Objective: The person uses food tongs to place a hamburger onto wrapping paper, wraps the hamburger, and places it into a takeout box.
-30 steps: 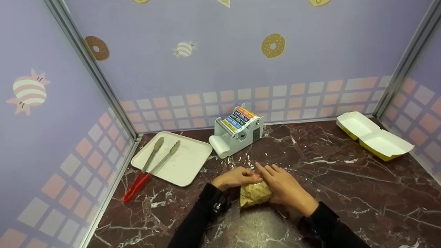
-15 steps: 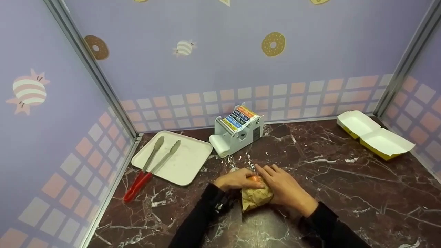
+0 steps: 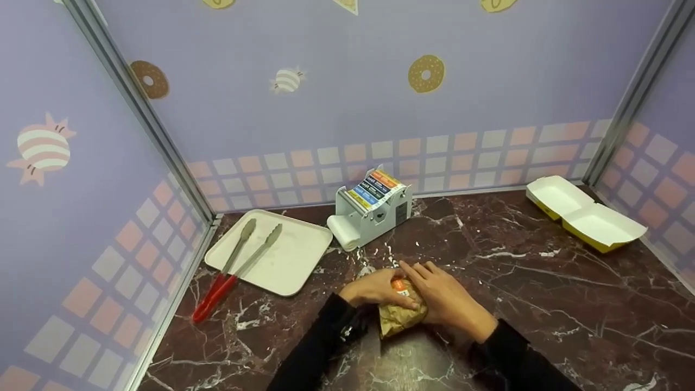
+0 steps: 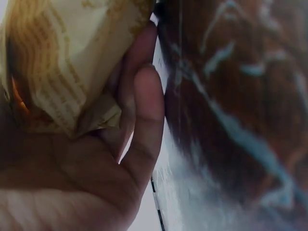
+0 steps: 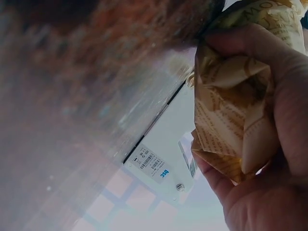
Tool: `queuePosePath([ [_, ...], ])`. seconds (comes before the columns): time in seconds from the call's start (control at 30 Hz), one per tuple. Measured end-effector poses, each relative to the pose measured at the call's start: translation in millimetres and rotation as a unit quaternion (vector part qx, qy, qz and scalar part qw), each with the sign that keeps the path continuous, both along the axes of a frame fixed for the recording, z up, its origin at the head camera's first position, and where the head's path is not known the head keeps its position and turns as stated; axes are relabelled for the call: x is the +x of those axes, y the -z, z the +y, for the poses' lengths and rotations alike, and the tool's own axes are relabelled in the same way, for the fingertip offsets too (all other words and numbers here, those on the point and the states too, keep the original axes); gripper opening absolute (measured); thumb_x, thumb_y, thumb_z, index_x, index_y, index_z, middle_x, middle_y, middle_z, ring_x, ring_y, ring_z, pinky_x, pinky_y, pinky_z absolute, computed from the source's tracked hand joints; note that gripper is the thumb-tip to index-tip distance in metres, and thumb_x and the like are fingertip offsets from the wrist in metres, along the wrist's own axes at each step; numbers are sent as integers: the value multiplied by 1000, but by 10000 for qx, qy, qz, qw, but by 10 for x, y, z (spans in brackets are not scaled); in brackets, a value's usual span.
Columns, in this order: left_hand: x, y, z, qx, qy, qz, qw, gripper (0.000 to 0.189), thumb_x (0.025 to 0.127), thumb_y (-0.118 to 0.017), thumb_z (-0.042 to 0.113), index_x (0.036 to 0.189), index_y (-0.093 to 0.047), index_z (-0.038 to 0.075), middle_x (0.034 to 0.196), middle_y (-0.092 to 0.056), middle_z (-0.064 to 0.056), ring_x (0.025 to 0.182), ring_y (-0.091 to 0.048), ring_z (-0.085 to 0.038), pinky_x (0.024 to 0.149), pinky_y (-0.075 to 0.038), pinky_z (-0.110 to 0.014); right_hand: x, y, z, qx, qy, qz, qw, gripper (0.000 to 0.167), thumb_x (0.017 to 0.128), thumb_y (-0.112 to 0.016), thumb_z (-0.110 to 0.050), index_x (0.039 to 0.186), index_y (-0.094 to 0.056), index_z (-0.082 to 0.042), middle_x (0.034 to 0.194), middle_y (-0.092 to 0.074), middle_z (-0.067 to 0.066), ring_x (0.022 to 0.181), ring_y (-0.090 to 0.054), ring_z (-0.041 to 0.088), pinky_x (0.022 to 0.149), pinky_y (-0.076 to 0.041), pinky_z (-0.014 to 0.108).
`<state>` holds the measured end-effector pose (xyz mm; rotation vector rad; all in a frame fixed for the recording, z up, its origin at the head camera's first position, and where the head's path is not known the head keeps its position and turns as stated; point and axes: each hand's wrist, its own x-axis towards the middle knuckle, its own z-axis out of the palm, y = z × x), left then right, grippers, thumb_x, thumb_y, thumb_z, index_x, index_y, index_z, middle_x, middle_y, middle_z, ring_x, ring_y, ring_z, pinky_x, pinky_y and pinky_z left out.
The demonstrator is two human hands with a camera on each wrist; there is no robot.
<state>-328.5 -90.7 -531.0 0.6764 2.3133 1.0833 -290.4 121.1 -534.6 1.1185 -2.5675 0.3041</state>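
Between both hands, low in the middle of the head view, is a packet [image 3: 399,319] wrapped in printed brown paper. An orange and white label [image 3: 400,286] shows on its top. My left hand [image 3: 376,289] grips the packet from the left, its thumb lying across the top near the label. From the right, my right hand [image 3: 448,296] holds the other side. In the left wrist view the fingers [image 4: 147,94] bend behind the paper. Folded paper [image 5: 231,110] sits between thumb and fingers in the right wrist view. What the wrapping contains is hidden.
Just beyond the hands stands a white label dispenser [image 3: 374,220] with several coloured rolls. Red-handled tongs [image 3: 217,296] lie partly on a white tray [image 3: 296,258] at left. An open yellow and white box [image 3: 602,225] sits at right. Purple walls [image 3: 336,108] bound the marble-patterned table.
The left thumb has slid nearer over the packet's top, uncovering the orange label. The packet has turned slightly, its lower corner a little nearer. The right hand stays nearly in place.
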Motion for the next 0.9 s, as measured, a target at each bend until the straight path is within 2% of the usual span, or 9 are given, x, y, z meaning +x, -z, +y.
queuePosePath([
  [0.1,14,-9,-1,-60,-101,92,9999,88,80,-89,41,155,-48,19,129,-68,0,102,-66,-8,94,-56,-29,-4,-1,0,-26,50,27,10000,125,56,-96,-54,153,-42,5,132,-64,19,121,-63,40,110,-48,57],
  [0.3,20,4,-2,-123,-276,117,9995,80,80,-89,41,147,-56,13,110,-72,3,89,-67,-9,83,-58,-28,-8,12,13,-76,182,24,9998,128,55,-98,-52,157,-39,-1,129,-64,16,118,-62,40,104,-53,56],
  [0.47,11,20,-6,160,-323,-25,9993,64,81,-89,40,134,-66,14,96,-74,4,78,-68,-11,73,-59,-27,-44,-4,44,28,86,-233,9997,133,54,-98,-53,162,-33,-9,137,-59,11,118,-59,32,99,-57,51],
  [0.6,11,30,-19,233,-445,-159,9986,44,80,-89,39,112,-72,14,88,-74,2,71,-67,-11,66,-59,-27,-80,-74,157,-116,-150,-1125,9935,136,53,-100,-45,164,-28,-15,156,-46,13,133,-52,38,105,-50,61],
  [0.67,18,33,-27,243,-448,-260,9984,37,80,-89,38,103,-72,15,85,-73,2,68,-66,-11,63,-58,-26,-107,-145,248,-274,-202,-1735,9842,134,56,-99,-42,166,-24,-18,165,-35,11,142,-45,41,111,-43,66],
  [0.73,26,33,-22,193,-427,-248,9986,32,80,-89,39,95,-71,17,80,-71,4,64,-62,-9,60,-56,-23,-151,-245,396,-575,-37,-2270,9722,131,61,-96,-42,166,-21,-25,171,-26,5,149,-38,38,116,-35,67],
  [0.77,26,30,-17,210,-399,-246,9987,30,80,-89,38,92,-71,18,78,-69,5,62,-60,-8,58,-54,-22,-201,-300,506,-747,87,-2353,9690,125,65,-94,-41,166,-21,-26,171,-25,4,150,-37,37,118,-33,66],
  [0.83,18,19,4,260,-342,-163,9989,28,80,-89,37,87,-70,19,74,-66,7,59,-56,-6,56,-51,-20,-354,-410,841,-1015,452,-1976,9740,110,74,-90,-37,164,-27,-23,168,-31,7,148,-40,38,118,-33,66],
  [0.9,7,18,34,253,-312,-26,9992,29,80,-90,39,83,-67,20,71,-62,10,57,-52,-5,54,-47,-19,-510,-469,1311,-1232,1054,-1093,9807,93,80,-87,-27,159,-39,-16,158,-46,16,140,-47,42,115,-35,67],
])
